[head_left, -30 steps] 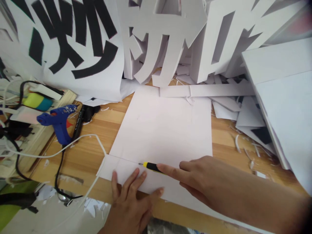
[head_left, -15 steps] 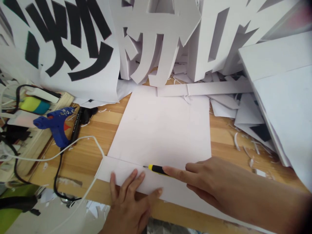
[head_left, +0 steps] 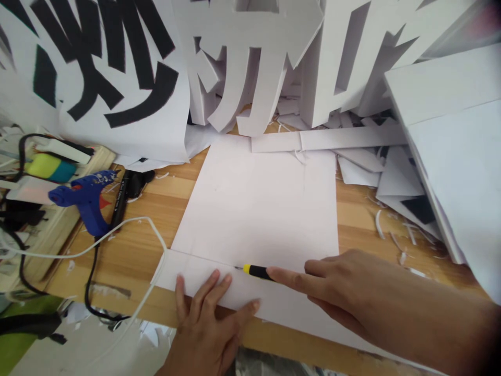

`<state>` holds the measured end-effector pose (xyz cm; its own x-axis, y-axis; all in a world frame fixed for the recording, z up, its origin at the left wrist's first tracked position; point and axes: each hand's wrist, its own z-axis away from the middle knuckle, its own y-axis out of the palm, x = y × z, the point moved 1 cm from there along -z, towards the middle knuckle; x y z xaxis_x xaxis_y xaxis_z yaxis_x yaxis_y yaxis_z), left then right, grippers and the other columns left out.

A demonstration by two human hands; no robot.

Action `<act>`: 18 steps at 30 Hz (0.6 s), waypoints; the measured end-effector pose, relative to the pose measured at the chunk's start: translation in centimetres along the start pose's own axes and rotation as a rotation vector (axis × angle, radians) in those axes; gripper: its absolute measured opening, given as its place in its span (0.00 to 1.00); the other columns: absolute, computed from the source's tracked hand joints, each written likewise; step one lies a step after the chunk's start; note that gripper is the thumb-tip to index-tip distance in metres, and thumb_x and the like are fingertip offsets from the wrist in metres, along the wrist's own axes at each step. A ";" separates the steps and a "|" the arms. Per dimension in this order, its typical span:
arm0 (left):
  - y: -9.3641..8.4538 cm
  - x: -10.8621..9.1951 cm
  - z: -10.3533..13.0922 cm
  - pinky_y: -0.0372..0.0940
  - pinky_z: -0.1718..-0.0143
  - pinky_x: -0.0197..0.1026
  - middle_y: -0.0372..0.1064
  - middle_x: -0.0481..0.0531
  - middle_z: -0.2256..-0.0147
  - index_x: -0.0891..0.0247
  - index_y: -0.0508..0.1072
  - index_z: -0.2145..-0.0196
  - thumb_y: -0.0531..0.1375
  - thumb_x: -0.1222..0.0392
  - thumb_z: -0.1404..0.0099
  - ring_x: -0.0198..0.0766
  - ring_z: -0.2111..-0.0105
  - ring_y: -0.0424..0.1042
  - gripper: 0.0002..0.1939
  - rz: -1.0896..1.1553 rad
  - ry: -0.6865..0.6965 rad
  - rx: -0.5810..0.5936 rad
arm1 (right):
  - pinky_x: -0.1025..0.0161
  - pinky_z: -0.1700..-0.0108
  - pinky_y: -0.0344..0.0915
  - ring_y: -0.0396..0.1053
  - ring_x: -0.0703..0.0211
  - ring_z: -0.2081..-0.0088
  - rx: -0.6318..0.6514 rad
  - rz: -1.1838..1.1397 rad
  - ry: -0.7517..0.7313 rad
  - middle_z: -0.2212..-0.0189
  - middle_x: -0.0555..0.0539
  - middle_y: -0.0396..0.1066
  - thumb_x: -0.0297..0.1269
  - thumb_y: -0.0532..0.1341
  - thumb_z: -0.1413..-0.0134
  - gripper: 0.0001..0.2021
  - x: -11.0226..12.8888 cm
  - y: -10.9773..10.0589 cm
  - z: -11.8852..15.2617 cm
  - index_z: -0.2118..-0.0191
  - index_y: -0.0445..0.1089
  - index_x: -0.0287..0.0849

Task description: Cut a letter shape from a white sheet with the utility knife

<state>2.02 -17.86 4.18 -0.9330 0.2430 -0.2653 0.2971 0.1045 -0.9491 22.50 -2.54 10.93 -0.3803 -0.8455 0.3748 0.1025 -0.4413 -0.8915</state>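
Note:
A large white sheet [head_left: 258, 203] of board or thick paper lies on the wooden table, its near edge close to the table's front. My right hand [head_left: 336, 292] grips a black and yellow craft knife [head_left: 258, 271], index finger stretched along its handle. The knife's thin tip touches the sheet at the end of a dark line that runs in from the left edge. Spread on the near strip of the sheet, my left hand [head_left: 213, 318] presses with its fingertips just left of and below the knife. It holds nothing.
A blue glue gun [head_left: 88, 201] and a black marker [head_left: 120, 201] lie at left, with a white cable [head_left: 151, 222] looping near the sheet's corner. White cut-out characters [head_left: 258, 68] stand behind. A stack of white boards [head_left: 446, 120] and paper scraps [head_left: 407, 183] sit at right.
The knife and my right hand have moved slightly to the right, and the dark line behind the tip is longer. My left hand stays in place. The view has shifted a little.

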 end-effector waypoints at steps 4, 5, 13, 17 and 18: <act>0.0 0.0 0.1 0.28 0.42 0.62 0.56 0.53 0.49 0.39 0.67 0.51 0.57 0.53 0.39 0.46 0.46 0.53 0.18 -0.003 0.000 -0.002 | 0.65 0.80 0.46 0.60 0.66 0.82 0.047 0.007 -0.010 0.78 0.53 0.66 0.22 0.52 0.49 0.34 -0.2 0.5 0.5 0.38 0.47 0.53; 0.0 0.0 0.1 0.27 0.42 0.62 0.56 0.53 0.49 0.39 0.67 0.51 0.56 0.53 0.39 0.46 0.46 0.53 0.18 -0.002 0.001 0.000 | 0.66 0.80 0.47 0.60 0.66 0.81 0.043 -0.004 -0.004 0.77 0.53 0.66 0.22 0.52 0.49 0.34 -0.2 0.5 0.6 0.38 0.47 0.53; -0.1 0.1 0.2 0.29 0.42 0.64 0.57 0.53 0.48 0.39 0.65 0.49 0.57 0.58 0.40 0.47 0.45 0.54 0.22 -0.011 0.000 0.016 | 0.64 0.64 0.64 0.70 0.59 0.62 -0.064 -0.318 0.106 0.57 0.46 0.70 0.33 0.49 0.40 0.27 -0.2 0.1 2.0 0.37 0.42 0.55; -0.1 0.3 0.6 0.31 0.43 0.66 0.57 0.53 0.46 0.40 0.61 0.46 0.57 0.67 0.42 0.49 0.44 0.54 0.30 -0.078 0.038 0.078 | 0.63 0.62 0.66 0.70 0.61 0.64 -0.129 -0.621 0.262 0.63 0.48 0.72 0.36 0.48 0.39 0.27 0.5 2.0 1.5 0.36 0.39 0.53; 0.0 0.3 0.6 0.32 0.43 0.67 0.57 0.53 0.46 0.40 0.59 0.45 0.57 0.67 0.43 0.49 0.44 0.54 0.31 -0.092 0.047 0.093 | 0.64 0.63 0.66 0.70 0.62 0.67 -0.128 -0.700 0.281 0.66 0.49 0.72 0.36 0.48 0.38 0.27 0.6 2.6 1.2 0.36 0.38 0.51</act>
<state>1.57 -18.39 4.01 -0.9443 0.2814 -0.1706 0.1888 0.0390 -0.9812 23.62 -4.58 9.20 -0.5382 -0.2659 0.7998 -0.3494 -0.7932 -0.4988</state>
